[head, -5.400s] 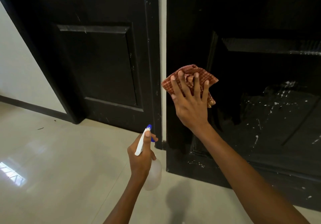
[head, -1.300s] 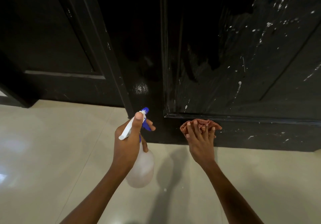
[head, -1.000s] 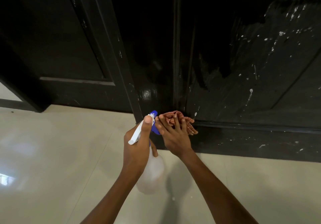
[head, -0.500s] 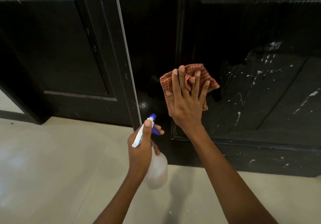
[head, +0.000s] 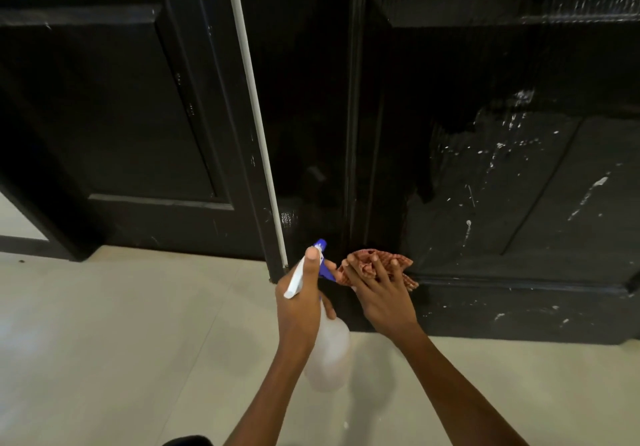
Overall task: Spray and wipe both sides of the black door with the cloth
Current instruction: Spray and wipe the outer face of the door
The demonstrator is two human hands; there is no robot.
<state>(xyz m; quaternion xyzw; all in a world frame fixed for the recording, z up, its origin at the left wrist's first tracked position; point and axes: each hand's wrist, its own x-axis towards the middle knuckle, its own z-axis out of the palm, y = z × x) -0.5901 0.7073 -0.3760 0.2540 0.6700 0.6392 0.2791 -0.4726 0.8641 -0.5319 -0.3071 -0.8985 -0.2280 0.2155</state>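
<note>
Pressing cloth [head: 367, 261] under right-hand fingers [head: 377, 269], low on black door [head: 485, 175]

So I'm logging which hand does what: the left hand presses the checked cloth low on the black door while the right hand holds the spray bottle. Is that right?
The hands are swapped. In the head view the right hand presses the checked cloth low on the black door, and the left hand holds the spray bottle.

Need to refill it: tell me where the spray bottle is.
Head view, low centre: the spray bottle is in the left hand, just left of the cloth.
</note>
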